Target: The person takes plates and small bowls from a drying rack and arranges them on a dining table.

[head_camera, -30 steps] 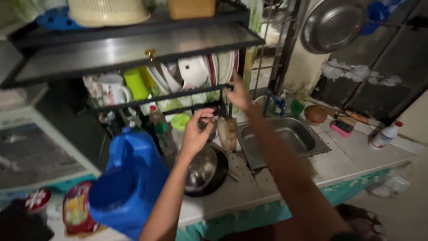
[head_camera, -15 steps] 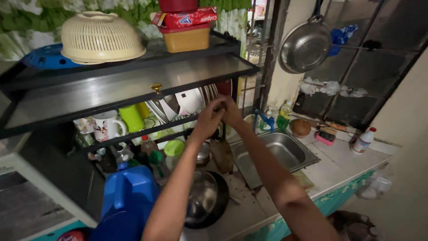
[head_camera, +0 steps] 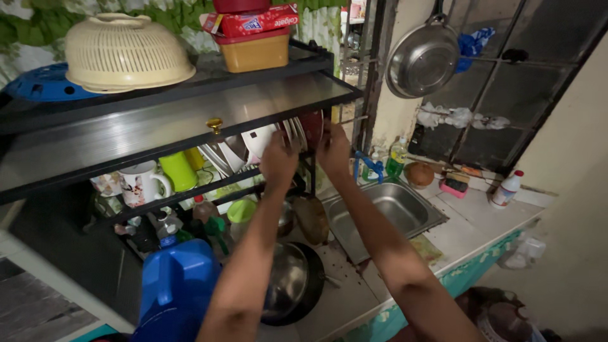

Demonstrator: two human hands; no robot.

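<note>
Left hand (head_camera: 278,158), right hand (head_camera: 334,149) at racked plates (head_camera: 294,132) (upright).

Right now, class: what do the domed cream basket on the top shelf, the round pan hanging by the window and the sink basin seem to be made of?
Domed cream basket: probably plastic, matt, moulded lattice of slots. Hanging round pan: metal, likely steel, shiny grey with reflections. Sink basin: likely stainless steel, dull brushed sheen.

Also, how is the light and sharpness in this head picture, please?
Head view: dim, warm indoor light; glare on the steel shelf and the hanging pan; deep shadow under the rack at lower left; wide-angle bending of the window bars at the edges; both hands, left hand and right hand, slightly soft.
</note>
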